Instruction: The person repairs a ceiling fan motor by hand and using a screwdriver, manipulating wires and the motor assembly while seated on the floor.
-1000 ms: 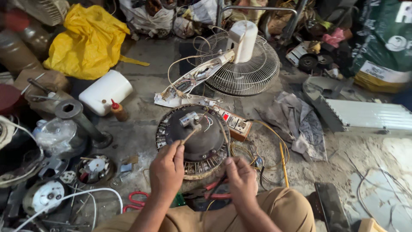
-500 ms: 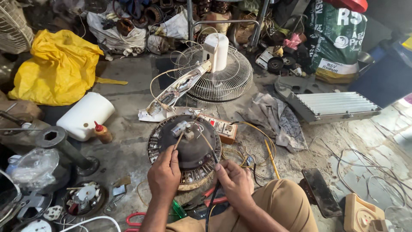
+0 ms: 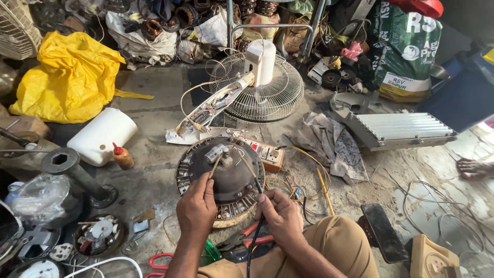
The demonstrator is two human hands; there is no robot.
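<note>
Left hand pinches a thin probe onto the small part atop the motor at centre frame, while the right hand grips a black lead. With loose wires crowding the motor, a slipping tip could likely touch the wrong contact.

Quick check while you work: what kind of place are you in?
Most likely a small floor-level fan repair workshop: a ceiling fan motor lies opened on the concrete, a dismantled fan grille beyond it, and red-handled pliers by the knee.
</note>
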